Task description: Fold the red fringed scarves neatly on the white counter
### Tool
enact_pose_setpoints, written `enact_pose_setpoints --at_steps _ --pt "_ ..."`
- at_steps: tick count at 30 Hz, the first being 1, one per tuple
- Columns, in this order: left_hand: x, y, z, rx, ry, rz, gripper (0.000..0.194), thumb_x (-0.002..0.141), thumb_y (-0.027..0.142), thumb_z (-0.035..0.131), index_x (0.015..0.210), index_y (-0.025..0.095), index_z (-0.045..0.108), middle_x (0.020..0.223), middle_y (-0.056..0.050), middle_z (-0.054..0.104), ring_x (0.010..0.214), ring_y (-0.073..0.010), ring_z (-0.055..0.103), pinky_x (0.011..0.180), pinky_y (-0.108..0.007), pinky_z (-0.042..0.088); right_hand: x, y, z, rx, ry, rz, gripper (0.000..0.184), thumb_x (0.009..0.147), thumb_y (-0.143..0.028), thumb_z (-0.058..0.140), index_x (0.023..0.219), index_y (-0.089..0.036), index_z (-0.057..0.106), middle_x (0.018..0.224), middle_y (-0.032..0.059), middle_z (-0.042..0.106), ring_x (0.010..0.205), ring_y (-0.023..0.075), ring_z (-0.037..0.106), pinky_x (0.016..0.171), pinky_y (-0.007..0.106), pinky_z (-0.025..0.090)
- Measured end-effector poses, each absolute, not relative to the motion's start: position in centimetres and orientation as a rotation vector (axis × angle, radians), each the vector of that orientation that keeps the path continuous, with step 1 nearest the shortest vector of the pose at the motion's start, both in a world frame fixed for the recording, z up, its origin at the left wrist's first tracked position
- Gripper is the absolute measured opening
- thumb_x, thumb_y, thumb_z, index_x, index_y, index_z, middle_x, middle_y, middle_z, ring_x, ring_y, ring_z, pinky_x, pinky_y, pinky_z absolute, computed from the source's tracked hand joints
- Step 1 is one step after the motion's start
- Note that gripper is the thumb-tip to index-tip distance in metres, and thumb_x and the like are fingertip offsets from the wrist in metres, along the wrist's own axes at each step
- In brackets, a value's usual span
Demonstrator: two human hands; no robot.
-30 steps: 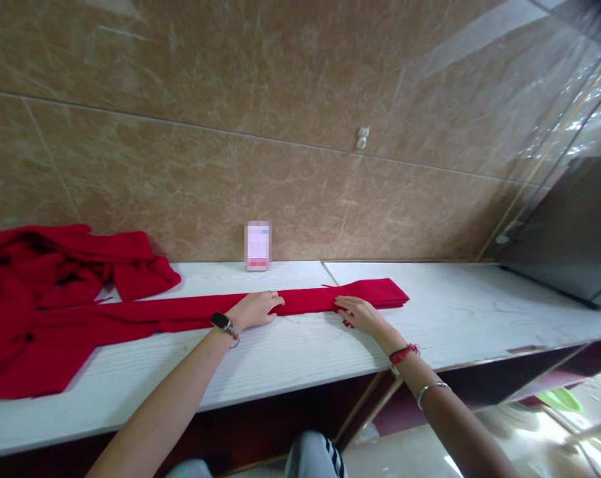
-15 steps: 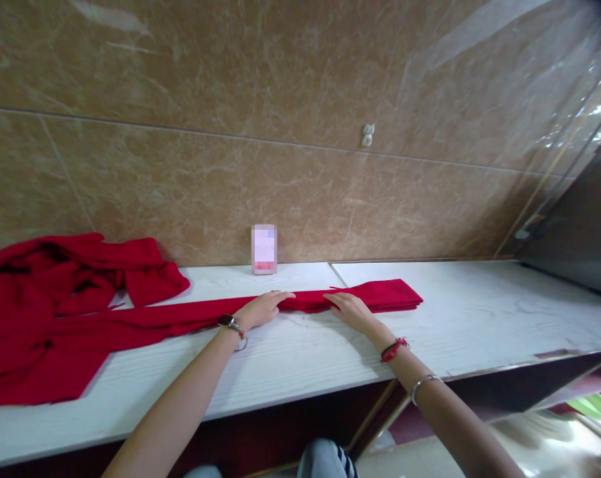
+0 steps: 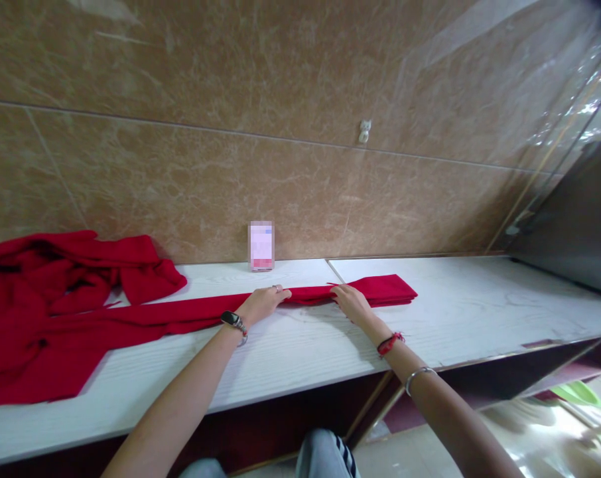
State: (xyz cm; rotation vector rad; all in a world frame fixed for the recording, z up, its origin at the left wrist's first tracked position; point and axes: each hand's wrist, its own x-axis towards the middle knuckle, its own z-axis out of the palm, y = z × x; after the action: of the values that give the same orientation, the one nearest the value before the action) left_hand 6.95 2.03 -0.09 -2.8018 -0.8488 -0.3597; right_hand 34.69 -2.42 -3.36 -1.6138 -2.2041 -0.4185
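Note:
A long red cloth (image 3: pixel 310 295) lies folded in a narrow, layered strip along the white counter. My left hand (image 3: pixel 263 305), with a dark-faced watch at the wrist, has its fingers closed over the strip's middle. Farther right, my right hand (image 3: pixel 351 304) pinches the same strip, thumb and fingers curled round its near edge. Beyond that hand the strip widens into a flat, neatly layered end (image 3: pixel 390 290). Leftward it runs into a loose, spread part (image 3: pixel 71 358). The undersides of my fingers are hidden.
More crumpled red fabric (image 3: pixel 126 262) is heaped at the back left. A phone (image 3: pixel 261 247) with a blurred screen leans on the brown tiled wall (image 3: pixel 300 192). The white counter (image 3: pixel 469 299) ends at a dark grey box-like object (image 3: pixel 574 219) on the right. Below are open shelves.
My right hand has curled its fingers more tightly round the strip, and the strip between my hands looks straighter. The view has shifted slightly.

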Motion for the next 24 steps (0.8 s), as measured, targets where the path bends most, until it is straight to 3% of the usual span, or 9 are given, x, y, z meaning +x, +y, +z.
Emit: enact_pose_setpoints --at_steps 15,21,24 --pt "6.4 2.5 -0.5 -2.779 -0.857 -0.398 0.02 0.091 0.02 0.038 0.085 0.013 0.056 0.088 -0.008 0.061 0.083 -0.0177 0.058 0.072 -0.027 0.045 35.5 -2.5 -3.9 -1.604 -2.264 -0.402 0.037 0.076 -0.003 0.043 0.109 -0.013 0.057 0.097 0.0105 0.066 0.089 0.0193 0.06 0.079 0.029 0.046" --pt "6.2 1.7 0.4 -2.802 -0.872 -0.414 0.018 0.086 0.021 0.045 0.075 0.015 0.057 0.083 -0.005 0.06 0.074 -0.0147 0.057 0.068 -0.024 0.044 35.5 -2.2 -4.1 -1.503 -2.271 -0.448 0.021 0.084 -0.01 0.043 0.093 -0.015 0.061 0.091 0.0094 0.065 0.084 0.0182 0.059 0.076 0.029 0.045" --pt "6.1 1.4 0.5 -2.821 -0.852 -0.378 0.01 0.083 0.021 0.049 0.086 0.017 0.057 0.082 -0.002 0.061 0.072 -0.0148 0.058 0.066 -0.024 0.044 35.7 -1.8 -4.3 -1.395 -2.326 -0.492 0.019 0.086 -0.014 0.043 0.084 -0.015 0.062 0.087 0.0095 0.064 0.082 0.0188 0.057 0.075 0.031 0.044"
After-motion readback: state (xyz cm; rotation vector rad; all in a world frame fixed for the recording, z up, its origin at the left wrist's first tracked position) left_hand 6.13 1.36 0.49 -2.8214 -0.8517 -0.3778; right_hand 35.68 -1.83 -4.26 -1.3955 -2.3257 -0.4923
